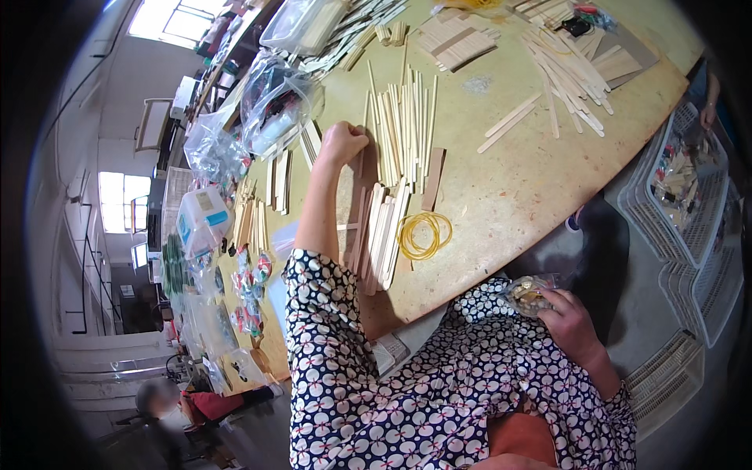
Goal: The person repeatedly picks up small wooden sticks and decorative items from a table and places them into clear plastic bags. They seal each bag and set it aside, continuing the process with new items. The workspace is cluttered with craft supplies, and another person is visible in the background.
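Observation:
My left hand (345, 142) is closed over the table, fingertips at the left edge of a pile of thin wooden sticks (403, 129). Whatever it pinches, if anything, is hidden. Just below that pile lies a row of flat wooden craft sticks (381, 243), with a coil of yellow rubber tubing or bands (423, 236) beside it. Away from the table edge, over my lap, my right hand (570, 321) grips a small clear plastic bag (529, 295) with pale, small pieces inside. Those pieces are too small to name.
Loose craft sticks (560, 74) and a banded bundle (462, 43) lie farther back. Plastic bags (274, 102) and a lidded plastic box (205, 219) crowd the left side. White plastic baskets (666, 204) stand at right, near another person's hand (708, 116). Another person (168, 403) is at lower left.

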The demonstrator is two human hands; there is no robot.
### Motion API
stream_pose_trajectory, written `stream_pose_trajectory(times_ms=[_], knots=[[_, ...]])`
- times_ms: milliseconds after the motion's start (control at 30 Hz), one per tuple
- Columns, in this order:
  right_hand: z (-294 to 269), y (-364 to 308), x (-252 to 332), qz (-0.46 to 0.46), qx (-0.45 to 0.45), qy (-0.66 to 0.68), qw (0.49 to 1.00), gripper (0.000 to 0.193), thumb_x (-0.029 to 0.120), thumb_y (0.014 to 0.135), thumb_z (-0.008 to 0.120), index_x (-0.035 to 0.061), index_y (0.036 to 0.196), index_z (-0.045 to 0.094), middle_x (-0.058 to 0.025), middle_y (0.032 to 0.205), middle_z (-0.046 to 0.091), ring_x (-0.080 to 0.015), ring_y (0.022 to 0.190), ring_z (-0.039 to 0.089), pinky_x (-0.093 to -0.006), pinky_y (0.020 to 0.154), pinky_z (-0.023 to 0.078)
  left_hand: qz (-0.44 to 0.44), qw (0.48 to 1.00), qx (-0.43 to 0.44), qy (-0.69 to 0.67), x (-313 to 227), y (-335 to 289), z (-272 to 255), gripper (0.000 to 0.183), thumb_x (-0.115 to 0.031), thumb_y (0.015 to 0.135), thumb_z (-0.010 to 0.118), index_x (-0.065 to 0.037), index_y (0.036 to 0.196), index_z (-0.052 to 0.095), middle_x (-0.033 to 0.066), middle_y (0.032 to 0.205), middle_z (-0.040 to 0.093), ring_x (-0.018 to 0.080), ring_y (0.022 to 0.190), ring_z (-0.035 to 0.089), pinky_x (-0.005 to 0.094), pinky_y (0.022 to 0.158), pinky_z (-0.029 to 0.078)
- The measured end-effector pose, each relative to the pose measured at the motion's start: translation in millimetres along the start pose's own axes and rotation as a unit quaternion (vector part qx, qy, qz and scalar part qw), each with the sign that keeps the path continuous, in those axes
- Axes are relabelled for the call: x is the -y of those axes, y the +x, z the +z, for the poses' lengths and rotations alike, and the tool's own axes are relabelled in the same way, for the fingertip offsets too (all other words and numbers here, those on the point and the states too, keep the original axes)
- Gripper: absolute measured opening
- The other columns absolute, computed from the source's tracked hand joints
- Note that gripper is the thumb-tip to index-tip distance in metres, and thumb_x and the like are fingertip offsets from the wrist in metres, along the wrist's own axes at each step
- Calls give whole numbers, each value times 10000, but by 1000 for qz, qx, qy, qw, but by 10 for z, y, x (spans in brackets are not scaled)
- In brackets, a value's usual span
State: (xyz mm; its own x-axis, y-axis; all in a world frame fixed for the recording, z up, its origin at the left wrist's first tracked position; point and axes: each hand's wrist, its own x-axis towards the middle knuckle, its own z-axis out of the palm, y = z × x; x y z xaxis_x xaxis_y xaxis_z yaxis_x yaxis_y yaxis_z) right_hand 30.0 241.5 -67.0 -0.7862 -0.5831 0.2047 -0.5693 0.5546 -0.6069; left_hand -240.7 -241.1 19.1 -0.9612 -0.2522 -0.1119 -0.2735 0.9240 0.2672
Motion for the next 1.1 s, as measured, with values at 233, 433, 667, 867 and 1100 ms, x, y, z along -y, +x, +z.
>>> stream_pose_trajectory(times_ms=[233, 433, 667, 867, 1100], knots=[[-102, 23, -33, 9, -10, 7, 1000, 99, 82, 814, 614, 44, 867, 688, -168, 1204, 638, -328, 1155, 591, -413, 989, 496, 1, 954, 24, -300, 127, -622, -311, 149, -153, 886, 641, -14, 920, 684, 48, 818, 685, 117, 753, 634, 257, 668, 483], [-201, 52, -13, 16, -18, -2, 1000, 92, 79, 815, 600, 29, 871, 653, -182, 1221, 624, -344, 1172, 588, -423, 1001, 496, 185, 937, 97, -278, -917, -1860, -352, 73, -53, 942, 622, -17, 937, 686, 52, 802, 680, 114, 701, 627, 265, 670, 507], [-242, 128, 41, -17, -14, -12, 1000, 91, 71, 795, 602, 22, 867, 629, -182, 1217, 616, -338, 1149, 593, -419, 1008, 494, 406, 904, 114, 72, -1521, -2862, -169, 295, -56, 767, 671, -52, 1061, 703, 26, 825, 644, 159, 686, 665, 294, 554, 545], [-224, 89, 109, -26, -1, -17, 1000, 104, 88, 796, 615, 28, 876, 644, -171, 1232, 613, -330, 1152, 592, -421, 999, 491, 433, 877, 172, 114, -1553, -3030, 249, 386, -41, 734, 612, 16, 1113, 657, 55, 822, 604, 181, 720, 657, 287, 558, 523], [-184, 18, 112, -31, 11, -22, 999, 114, 105, 805, 624, 40, 888, 667, -160, 1245, 621, -323, 1155, 593, -423, 982, 491, 434, 884, 151, 87, -1611, -3125, 1045, 202, -62, 658, 664, -53, 857, 698, 67, 757, 668, 200, 664, 691, 311, 521, 524]])
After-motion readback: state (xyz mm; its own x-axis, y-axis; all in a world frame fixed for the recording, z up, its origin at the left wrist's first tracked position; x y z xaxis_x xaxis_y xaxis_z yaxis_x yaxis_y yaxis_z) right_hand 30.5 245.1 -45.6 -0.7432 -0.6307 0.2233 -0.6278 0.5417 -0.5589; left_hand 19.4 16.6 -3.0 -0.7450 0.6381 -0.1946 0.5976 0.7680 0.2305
